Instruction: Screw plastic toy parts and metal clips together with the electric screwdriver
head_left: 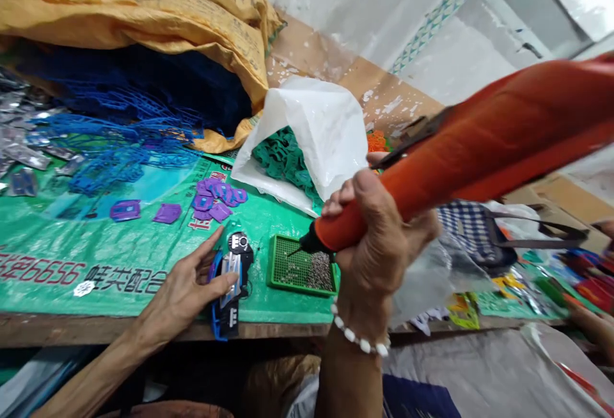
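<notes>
My right hand (378, 232) is wrapped round a large red electric screwdriver (446, 156). Its thin dark bit reaches over a small green tray (274, 264) that holds many tiny screws (317, 271), heaped mostly at the right end. Whether a screw sits on the bit's tip is too small to tell. Near the table's front edge, my left hand (194, 280) grips a black, blue and silver plastic assembly (234, 277) with the thumb on top. Purple plastic pieces (218, 197) lie in a loose pile beyond it, two of them apart to the left.
A white bag (330, 130) of green parts stands behind the tray. Blue plastic frames (115, 143) spill from a yellow sack (144, 12) at the back left, beside silvery pieces (23, 143). At right are a checked bag (472, 232) and another person's hand (588, 319).
</notes>
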The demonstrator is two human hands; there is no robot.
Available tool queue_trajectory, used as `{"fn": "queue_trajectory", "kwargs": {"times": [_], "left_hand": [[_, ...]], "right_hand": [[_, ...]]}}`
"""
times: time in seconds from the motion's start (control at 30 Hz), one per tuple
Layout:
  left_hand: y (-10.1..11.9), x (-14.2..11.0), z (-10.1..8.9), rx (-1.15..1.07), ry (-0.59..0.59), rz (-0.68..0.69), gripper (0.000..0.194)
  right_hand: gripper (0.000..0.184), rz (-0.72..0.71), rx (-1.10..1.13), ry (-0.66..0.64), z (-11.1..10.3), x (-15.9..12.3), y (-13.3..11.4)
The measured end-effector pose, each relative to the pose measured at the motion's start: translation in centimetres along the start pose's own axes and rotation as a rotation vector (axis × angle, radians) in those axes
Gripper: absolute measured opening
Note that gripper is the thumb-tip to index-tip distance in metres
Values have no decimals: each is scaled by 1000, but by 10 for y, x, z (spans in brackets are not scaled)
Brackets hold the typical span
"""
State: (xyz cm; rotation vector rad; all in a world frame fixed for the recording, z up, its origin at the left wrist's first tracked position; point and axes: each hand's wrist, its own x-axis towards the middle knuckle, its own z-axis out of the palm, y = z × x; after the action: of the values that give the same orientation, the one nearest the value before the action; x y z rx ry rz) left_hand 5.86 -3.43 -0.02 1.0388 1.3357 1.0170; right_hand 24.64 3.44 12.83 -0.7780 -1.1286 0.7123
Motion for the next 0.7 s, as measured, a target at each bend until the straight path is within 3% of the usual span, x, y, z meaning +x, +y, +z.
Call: {"fn": "queue_trajectory", "kwargs": {"times": [0.17,0.3,0.7], "left_hand": [[0,3,-1,-33,-83,16,101],[-1,4,1,-21,-81,22,102],[0,5,4,-20,-52,18,98]], "right_hand": [[16,-17,133,-53,33,-6,-18],[14,-9,95,-94,47,-13,-18],[25,33,93,-117,55,-21,-7]]}}
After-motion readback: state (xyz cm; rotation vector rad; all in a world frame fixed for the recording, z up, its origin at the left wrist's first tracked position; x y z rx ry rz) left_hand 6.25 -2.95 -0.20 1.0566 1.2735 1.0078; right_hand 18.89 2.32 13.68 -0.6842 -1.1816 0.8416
